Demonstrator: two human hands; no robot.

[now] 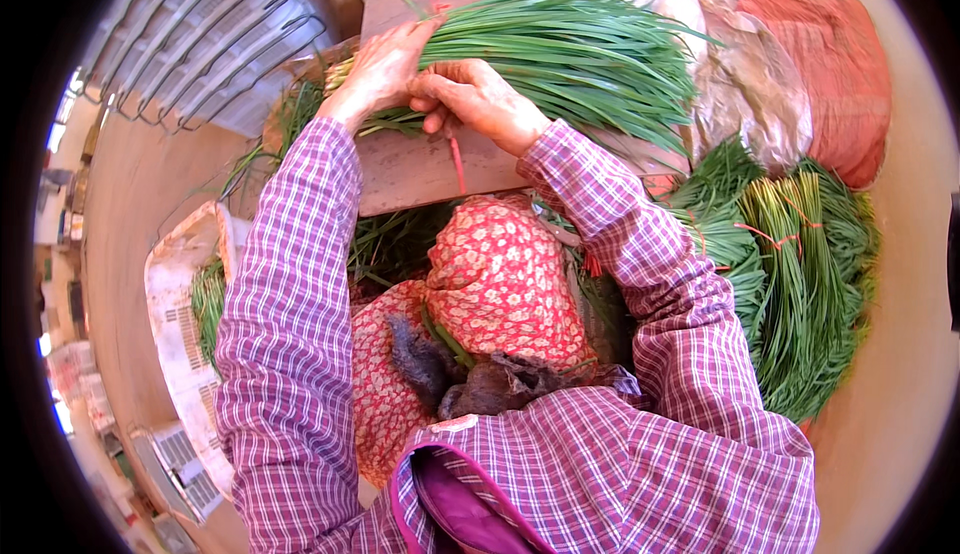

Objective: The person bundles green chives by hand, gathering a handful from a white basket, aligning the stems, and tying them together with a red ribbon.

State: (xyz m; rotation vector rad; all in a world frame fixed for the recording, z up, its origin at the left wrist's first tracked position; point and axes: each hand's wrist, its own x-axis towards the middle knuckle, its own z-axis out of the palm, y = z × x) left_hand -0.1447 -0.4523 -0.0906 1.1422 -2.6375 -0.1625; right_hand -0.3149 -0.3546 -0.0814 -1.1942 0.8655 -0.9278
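Note:
A thick bunch of garlic chives (570,59) lies across a low wooden board (400,176), its pale cut ends at the left and its green leaves fanning to the right. My left hand (383,72) is wrapped over the bunch near the cut ends, its fingertips partly hidden. Close against it, my right hand (482,104) is closed in a pinch at the near side of the bunch. From its fingers a thin red tie (458,164) hangs down over the board's near edge. How far the tie goes round the bunch is hidden by the hands.
Tied bunches of chives (790,274) are piled on the floor at the right. Behind them stand a red sack (840,84) and a clear plastic bag (745,84). A white plastic crate (180,304) with greens sits at the left, and a grey slatted crate (215,39) at the far left.

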